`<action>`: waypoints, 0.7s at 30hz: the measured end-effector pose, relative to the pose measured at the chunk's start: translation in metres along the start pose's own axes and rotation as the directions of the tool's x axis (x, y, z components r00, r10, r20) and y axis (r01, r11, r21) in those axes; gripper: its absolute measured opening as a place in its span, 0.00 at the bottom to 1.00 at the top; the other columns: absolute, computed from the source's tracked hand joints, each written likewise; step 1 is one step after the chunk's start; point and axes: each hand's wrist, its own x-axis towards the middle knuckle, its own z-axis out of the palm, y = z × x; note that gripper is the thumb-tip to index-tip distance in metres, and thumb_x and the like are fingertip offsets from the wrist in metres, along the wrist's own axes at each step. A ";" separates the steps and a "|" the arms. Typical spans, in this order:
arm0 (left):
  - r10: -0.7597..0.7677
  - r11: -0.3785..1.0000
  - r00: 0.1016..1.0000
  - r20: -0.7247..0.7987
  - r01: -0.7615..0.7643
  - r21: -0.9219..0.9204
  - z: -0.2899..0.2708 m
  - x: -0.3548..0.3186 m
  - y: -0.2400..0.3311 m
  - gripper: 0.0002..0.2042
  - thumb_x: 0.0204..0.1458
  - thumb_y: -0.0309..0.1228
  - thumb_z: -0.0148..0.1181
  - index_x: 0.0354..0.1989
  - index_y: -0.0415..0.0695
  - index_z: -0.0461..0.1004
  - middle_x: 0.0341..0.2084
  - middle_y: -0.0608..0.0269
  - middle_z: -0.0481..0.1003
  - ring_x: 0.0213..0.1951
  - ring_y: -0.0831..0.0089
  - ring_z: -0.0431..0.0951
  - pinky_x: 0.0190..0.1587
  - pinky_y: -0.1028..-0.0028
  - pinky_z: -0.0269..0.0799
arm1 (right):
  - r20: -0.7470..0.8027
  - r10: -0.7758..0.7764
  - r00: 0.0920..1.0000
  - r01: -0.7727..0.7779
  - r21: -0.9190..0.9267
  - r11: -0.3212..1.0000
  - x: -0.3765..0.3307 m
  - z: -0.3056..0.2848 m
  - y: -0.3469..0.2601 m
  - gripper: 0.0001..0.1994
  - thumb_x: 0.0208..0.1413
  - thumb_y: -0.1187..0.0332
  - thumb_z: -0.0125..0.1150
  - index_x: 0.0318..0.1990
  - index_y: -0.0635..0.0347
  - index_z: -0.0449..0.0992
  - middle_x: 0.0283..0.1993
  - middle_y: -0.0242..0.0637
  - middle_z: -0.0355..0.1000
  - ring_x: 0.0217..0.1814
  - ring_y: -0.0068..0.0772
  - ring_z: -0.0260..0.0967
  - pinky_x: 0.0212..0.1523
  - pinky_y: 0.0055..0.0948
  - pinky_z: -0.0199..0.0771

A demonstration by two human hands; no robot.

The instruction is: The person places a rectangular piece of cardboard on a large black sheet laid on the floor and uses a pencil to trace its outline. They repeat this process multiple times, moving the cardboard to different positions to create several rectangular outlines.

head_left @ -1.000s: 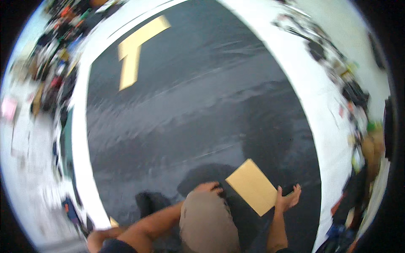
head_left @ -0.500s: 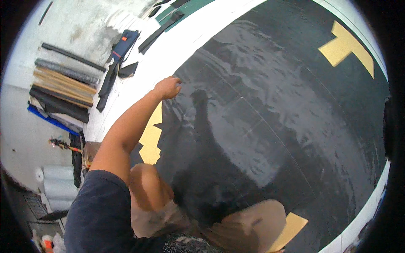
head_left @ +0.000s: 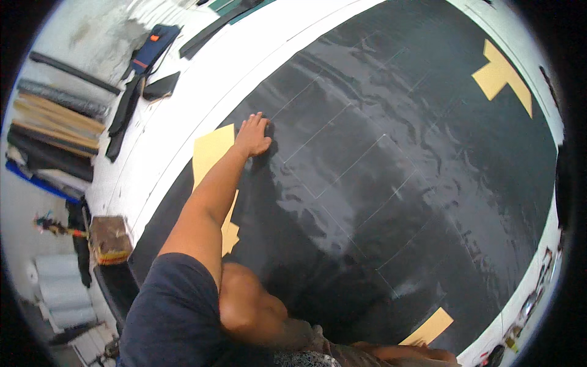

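A wide, glossy black sheet [head_left: 342, 202] lies before me, with thin pale lines forming rectangles on it. My left hand [head_left: 254, 136] rests on its left part, palm down, fingers stretched out, holding nothing. Beneath my left forearm is a yellow card piece [head_left: 211, 150], partly covered by the arm; its stepped lower end shows beyond. At the lower right lies a yellow card strip [head_left: 433, 326]. My right hand [head_left: 425, 350] is near the strip's lower end, mostly cut off and blurred; its grip is unclear.
A T-shaped yellow card [head_left: 502, 76] lies at the far right. Along the left stand a dark blue bag [head_left: 156, 49], several stacked rolls [head_left: 58, 116], a worn brown block [head_left: 110, 238] and pale wrapped rolls [head_left: 64, 287]. My bent knee [head_left: 247, 303] is close below the forearm.
The view has shifted, bringing more pale lines and the left card into sight. My left hand has gone from curled near the sheet's left edge to lying with fingers stretched out.
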 end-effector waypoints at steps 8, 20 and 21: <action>-0.121 0.978 0.986 -0.114 0.098 -0.183 -0.006 0.027 0.040 0.29 0.53 0.39 0.53 0.64 0.41 0.64 0.64 0.50 0.68 0.72 0.49 0.58 0.75 0.42 0.39 | 0.014 -0.054 0.998 0.052 0.109 0.993 -0.008 -0.068 0.089 0.25 0.67 0.59 0.59 0.63 0.68 0.66 0.64 0.53 0.69 0.66 0.51 0.67 0.66 0.45 0.65; 0.453 0.863 0.841 -0.295 -0.497 -0.092 0.012 -0.018 0.092 0.26 0.51 0.35 0.55 0.60 0.41 0.67 0.64 0.48 0.67 0.70 0.46 0.59 0.74 0.44 0.43 | -0.240 -0.388 0.890 0.442 0.244 0.863 0.107 -0.135 -0.159 0.16 0.68 0.71 0.55 0.61 0.62 0.66 0.64 0.46 0.70 0.65 0.44 0.69 0.66 0.39 0.66; 0.529 0.813 0.797 -0.293 -0.574 -0.093 0.009 -0.024 0.101 0.26 0.51 0.35 0.55 0.60 0.40 0.68 0.65 0.48 0.66 0.70 0.46 0.58 0.74 0.45 0.43 | -0.180 -0.409 0.895 0.444 0.258 0.858 0.087 -0.120 -0.179 0.16 0.66 0.72 0.57 0.59 0.62 0.67 0.63 0.47 0.70 0.65 0.45 0.69 0.66 0.39 0.66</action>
